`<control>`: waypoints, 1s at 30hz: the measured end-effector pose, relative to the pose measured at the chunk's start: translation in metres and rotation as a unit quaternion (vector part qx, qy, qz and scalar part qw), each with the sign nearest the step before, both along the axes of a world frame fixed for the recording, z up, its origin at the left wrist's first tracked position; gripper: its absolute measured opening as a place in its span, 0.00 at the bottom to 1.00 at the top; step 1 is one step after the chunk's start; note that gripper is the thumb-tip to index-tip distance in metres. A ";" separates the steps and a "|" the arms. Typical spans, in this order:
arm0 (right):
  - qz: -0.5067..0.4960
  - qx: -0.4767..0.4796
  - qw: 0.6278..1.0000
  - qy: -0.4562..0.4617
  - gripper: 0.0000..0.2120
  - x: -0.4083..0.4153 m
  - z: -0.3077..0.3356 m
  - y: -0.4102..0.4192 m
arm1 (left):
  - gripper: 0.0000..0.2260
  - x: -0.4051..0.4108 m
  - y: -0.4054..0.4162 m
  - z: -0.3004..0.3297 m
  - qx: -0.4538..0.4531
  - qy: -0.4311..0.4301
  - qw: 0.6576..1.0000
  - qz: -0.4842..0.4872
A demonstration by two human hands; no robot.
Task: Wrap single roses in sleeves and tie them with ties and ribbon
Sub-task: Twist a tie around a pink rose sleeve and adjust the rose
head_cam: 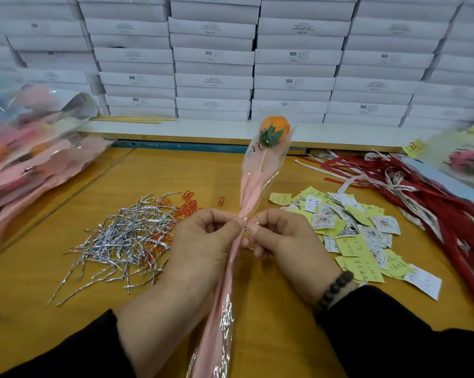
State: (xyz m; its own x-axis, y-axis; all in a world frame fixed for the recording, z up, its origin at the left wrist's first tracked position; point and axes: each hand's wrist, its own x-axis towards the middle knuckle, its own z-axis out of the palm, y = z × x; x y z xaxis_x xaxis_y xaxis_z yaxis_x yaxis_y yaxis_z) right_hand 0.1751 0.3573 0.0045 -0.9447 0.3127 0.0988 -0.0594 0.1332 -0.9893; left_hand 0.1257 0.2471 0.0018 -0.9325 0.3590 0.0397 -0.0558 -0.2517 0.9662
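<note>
This looks like a small packing workroom for gift flowers, not a home or a shop floor. The landmark is the wooden worktable point(271, 309). Behind its far edge rises a wall of stacked white cartons point(214, 58), many printed with the same "SGS" label, which speaks of stock kept in bulk. On the table's left part lies a loose heap of silver twist ties point(121, 238) with orange paper clips point(189, 204) just beyond it. At its right are piled printed tags and yellow notes point(358, 233) and red ribbons point(421, 186). At the left edge lie blurred, probably finished, sleeved flowers point(31, 148).
</note>
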 end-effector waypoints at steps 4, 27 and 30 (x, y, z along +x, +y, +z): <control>0.050 -0.194 0.977 -0.069 0.13 -0.001 0.006 0.006 | 0.05 0.004 0.000 0.001 0.004 0.008 1.000 -0.018; -0.051 0.113 0.992 0.019 0.10 0.000 0.000 -0.006 | 0.02 0.004 0.000 0.000 -0.005 -0.016 1.000 0.027; -0.024 -0.048 0.999 0.004 0.08 0.000 0.001 -0.007 | 0.04 0.004 0.001 0.001 0.004 -0.019 1.000 0.023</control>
